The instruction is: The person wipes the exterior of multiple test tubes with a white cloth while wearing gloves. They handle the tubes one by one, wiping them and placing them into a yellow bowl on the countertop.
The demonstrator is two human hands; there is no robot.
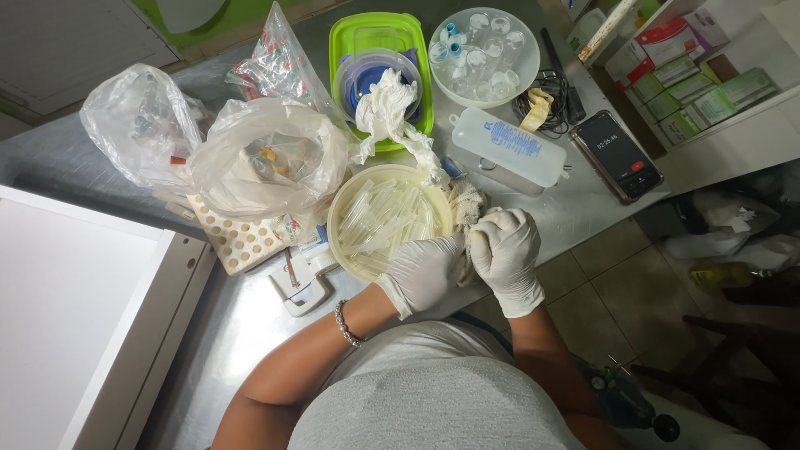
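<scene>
Both hands together at table's front edge | left hand point(425, 271) and right hand point(506, 250) clamped on cloth point(468, 218) | bowl point(343, 200) of tubes point(385, 218) just left of them, nearer left hand

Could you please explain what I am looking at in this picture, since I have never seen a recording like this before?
The single picture comes from a camera worn on a person's head, looking down at their own gloved hands over a metal table. The left hand and right hand together grip a whitish cloth at the edge of a round cream tub full of clear plastic tubes. Around it lie plastic bags, a green lidded box, a white squeeze bottle, a dish of small vials and a phone.
</scene>
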